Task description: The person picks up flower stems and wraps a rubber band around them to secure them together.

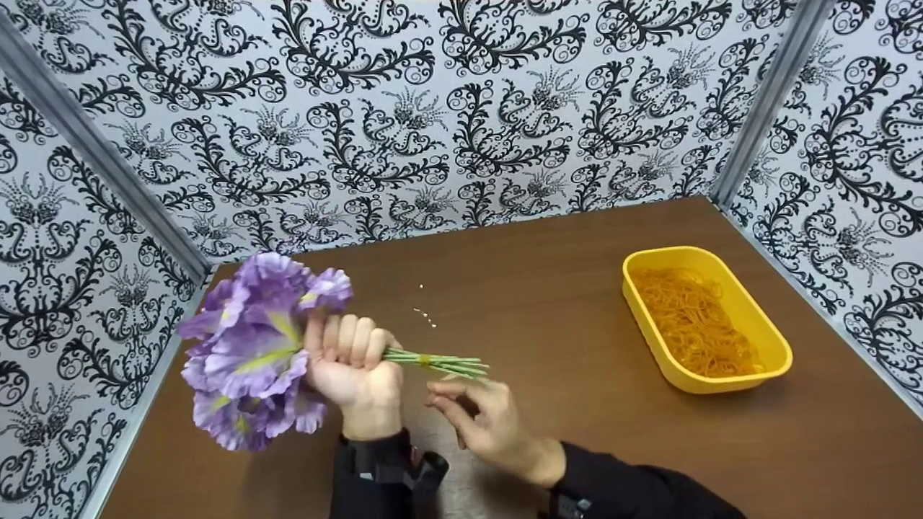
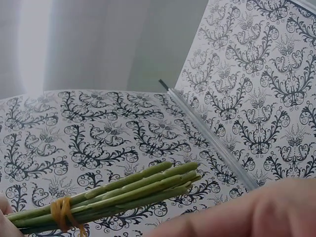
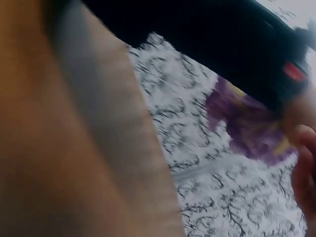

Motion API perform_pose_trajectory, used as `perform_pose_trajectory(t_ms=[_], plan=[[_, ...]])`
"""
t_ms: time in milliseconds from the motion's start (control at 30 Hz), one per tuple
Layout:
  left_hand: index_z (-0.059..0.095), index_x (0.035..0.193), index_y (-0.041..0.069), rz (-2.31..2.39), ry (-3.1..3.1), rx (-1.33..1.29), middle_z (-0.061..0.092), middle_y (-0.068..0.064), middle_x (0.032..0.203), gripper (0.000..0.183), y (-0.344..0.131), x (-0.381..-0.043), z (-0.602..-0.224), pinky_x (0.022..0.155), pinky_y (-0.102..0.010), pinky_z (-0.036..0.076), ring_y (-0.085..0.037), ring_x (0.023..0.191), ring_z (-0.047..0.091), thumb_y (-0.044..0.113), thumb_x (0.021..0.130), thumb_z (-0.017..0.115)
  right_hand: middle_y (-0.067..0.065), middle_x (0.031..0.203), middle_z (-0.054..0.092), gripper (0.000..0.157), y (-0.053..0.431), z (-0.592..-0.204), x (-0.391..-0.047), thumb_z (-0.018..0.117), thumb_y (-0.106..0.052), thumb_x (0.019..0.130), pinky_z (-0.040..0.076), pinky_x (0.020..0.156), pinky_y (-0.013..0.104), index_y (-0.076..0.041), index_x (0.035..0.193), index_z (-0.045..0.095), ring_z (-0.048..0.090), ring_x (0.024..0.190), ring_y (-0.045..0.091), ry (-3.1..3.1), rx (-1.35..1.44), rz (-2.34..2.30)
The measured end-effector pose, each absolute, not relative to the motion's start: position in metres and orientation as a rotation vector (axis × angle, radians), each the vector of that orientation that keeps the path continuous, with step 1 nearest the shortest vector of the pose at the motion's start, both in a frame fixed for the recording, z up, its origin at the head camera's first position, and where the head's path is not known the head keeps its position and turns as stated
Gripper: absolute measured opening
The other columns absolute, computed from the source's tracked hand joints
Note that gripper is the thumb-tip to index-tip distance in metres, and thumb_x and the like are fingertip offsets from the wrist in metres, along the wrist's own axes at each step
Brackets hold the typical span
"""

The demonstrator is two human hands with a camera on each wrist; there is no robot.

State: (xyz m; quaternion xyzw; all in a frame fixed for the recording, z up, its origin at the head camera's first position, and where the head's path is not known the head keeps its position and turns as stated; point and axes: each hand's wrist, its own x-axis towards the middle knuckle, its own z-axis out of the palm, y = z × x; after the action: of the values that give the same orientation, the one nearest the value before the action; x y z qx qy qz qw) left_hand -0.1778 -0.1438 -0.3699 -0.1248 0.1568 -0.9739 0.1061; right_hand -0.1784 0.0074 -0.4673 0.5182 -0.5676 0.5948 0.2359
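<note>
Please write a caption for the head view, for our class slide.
Left hand grips purple flowers by banded green stems, right hand close by, yellow tub at right.

Flowers (image 1: pixel 252 353) were in left grip (image 1: pixel 357 371), over bench (image 1: pixel 533 288) at left — blooms (image 1: pixel 256 331) left, stems (image 1: pixel 458 362) right, band (image 1: pixel 425 359) around stems. Right grip (image 1: pixel 490 425) sat near stem ends. Tub (image 1: pixel 753 328) stood on bench, right — rubber bands (image 1: pixel 685 321) inside, wall (image 1: pixel 433 130) behind.

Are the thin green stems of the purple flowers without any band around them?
No, the left wrist view shows an orange band wound around the thin green stems.
</note>
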Motion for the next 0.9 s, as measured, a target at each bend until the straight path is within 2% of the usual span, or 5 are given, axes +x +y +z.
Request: perform_pose_trajectory(t_ms=[167,333,567,767,900], plan=[[0.03,0.057,0.016,-2.825,0.477,-0.41,0.019,0.008,0.05,0.048,-0.151,-0.177,-0.368,0.039,-0.021,0.011,-0.007,0.044,0.012,0.022,0.104,0.038,0.013,0.096,0.071,0.021,0.011,-0.451,-0.169,0.061,0.0,0.099,0.057,0.073,0.017,0.01,0.117,0.063,0.072,0.085,0.016,-1.606,1.379,1.257],[0.029,0.057,0.016,-2.784,0.453,-0.47,0.019,0.008,0.051,0.049,-0.154,-0.178,-0.368,0.038,-0.021,0.011,-0.006,0.044,0.012,0.022,0.105,0.036,0.005,0.098,0.071,0.016,0.027,-0.427,-0.161,0.067,-0.005,0.097,0.056,0.07,0.015,-0.002,0.113,0.068,0.069,0.083,0.009,-1.803,1.338,1.062],[0.024,0.06,0.018,-2.754,0.355,-0.536,0.015,0.009,0.053,0.048,-0.147,-0.183,-0.373,0.039,-0.02,0.011,-0.006,0.045,0.011,0.022,0.106,0.036,-0.006,0.09,0.065,0.005,0.042,-0.406,-0.149,0.069,-0.015,0.097,0.05,0.053,0.015,-0.011,0.1,0.068,0.062,0.067,0.003,-1.88,1.296,0.782],[0.019,0.064,0.018,-2.736,0.25,-0.8,0.015,0.007,0.054,0.046,-0.138,-0.182,-0.374,0.041,-0.019,0.013,-0.006,0.046,0.013,0.009,0.1,0.046,-0.002,0.093,0.068,0.004,0.049,-0.392,-0.153,0.07,-0.012,0.096,0.056,0.069,0.017,-0.009,0.098,0.071,0.069,0.082,0.007,-1.785,1.337,0.902],[0.018,0.064,0.017,-2.774,0.108,-0.901,0.016,0.007,0.054,0.048,-0.136,-0.178,-0.371,0.04,-0.017,0.014,-0.005,0.046,0.013,0.008,0.099,0.05,0.002,0.092,0.069,0.006,0.056,-0.382,-0.158,0.073,-0.005,0.092,0.057,0.075,0.018,-0.005,0.098,0.07,0.07,0.082,0.011,-1.72,1.399,1.064]])
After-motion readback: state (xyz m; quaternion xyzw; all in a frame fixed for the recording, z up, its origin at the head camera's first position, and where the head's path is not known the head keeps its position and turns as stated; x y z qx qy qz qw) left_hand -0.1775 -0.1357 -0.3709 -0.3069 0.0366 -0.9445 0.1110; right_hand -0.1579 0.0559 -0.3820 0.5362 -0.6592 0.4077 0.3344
